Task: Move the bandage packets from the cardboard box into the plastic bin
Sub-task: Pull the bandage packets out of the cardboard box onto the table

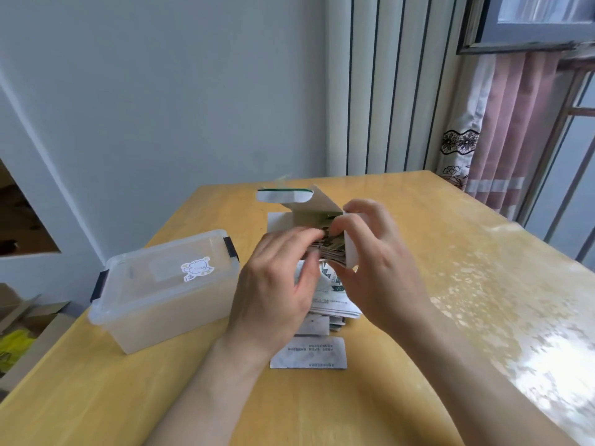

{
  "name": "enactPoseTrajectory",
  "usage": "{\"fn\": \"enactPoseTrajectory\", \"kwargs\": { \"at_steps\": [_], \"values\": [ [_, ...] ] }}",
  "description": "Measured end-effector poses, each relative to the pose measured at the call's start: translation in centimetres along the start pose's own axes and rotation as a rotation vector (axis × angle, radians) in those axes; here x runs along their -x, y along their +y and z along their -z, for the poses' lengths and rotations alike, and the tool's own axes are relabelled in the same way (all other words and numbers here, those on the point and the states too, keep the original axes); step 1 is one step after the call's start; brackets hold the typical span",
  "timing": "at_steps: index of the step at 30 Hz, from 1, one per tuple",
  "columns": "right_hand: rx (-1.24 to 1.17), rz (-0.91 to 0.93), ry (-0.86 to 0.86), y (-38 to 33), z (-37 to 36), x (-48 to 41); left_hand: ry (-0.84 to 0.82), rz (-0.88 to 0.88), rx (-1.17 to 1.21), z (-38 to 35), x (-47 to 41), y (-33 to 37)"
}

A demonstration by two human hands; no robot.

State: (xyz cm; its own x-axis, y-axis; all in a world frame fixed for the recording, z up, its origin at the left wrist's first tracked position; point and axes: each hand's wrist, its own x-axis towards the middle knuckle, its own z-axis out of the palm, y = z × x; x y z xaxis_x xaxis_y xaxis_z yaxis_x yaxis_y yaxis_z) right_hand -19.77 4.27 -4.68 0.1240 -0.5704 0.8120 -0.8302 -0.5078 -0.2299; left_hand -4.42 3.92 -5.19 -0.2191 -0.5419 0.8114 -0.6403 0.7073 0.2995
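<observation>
Near the desk's (402, 365) left edge sits the plastic bin (161, 304). Its lid is on, the black latches are at its ends, and its long axis runs from the near-left toward the far-right. Just right of it the left hand (277, 284) reaches into the mouth of the cardboard box (351, 249), fingers bent over the bandage packets (331, 244) stacked inside. The fingertips are blurred, so I cannot tell whether they pinch anything. The box stands at the desk's middle, its open end facing up and toward the person and its lid flap (283, 196) thrown back toward the far edge. The hands cover too much of it to tell its long axis. Below the hands a loose heap (335, 305) of packets lies on the desk. Nearest the near edge, a single flat packet (309, 354) lies with its long side left to right. The right hand (376, 262) grips the box's right wall, thumb and fingers curled round it. Beyond the desk's far right corner hangs a pink curtain (508, 123).
</observation>
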Motion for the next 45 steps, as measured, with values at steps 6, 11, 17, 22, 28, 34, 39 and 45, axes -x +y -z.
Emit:
{"fn": "enactPoseTrajectory", "kwargs": {
  "at_steps": [6,11,17,22,28,34,39,45],
  "values": [
    [0.002,0.091,-0.065,-0.5,0.3,-0.2,-0.079,0.079,-0.069,0.3,-0.2,-1.9],
    [-0.031,0.109,-0.090,-0.9,0.6,-0.2,0.020,0.037,-0.133,0.4,-0.2,-1.9],
    [-0.058,-0.049,-0.044,0.6,0.6,-0.3,0.285,0.022,-0.143,1.0,-0.5,-1.2],
    [0.063,-0.185,0.003,2.8,0.9,-0.4,0.274,0.123,-0.061,1.1,-0.5,-1.2],
    [0.128,-0.266,0.016,4.7,1.4,-0.2,0.016,0.219,-0.099,0.3,0.0,-2.0],
    [-0.040,-0.184,-0.019,3.3,1.4,-0.4,-0.003,0.179,-0.234,0.3,0.0,-1.5],
    [-0.254,-0.161,-0.077,1.7,0.9,-0.3,0.064,-0.033,-0.059,0.1,-0.1,-0.8],
    [-0.530,-0.302,-0.091,1.4,1.6,-0.5,-0.005,-0.007,-0.007,0.1,-0.2,-0.8]
  ]
}}
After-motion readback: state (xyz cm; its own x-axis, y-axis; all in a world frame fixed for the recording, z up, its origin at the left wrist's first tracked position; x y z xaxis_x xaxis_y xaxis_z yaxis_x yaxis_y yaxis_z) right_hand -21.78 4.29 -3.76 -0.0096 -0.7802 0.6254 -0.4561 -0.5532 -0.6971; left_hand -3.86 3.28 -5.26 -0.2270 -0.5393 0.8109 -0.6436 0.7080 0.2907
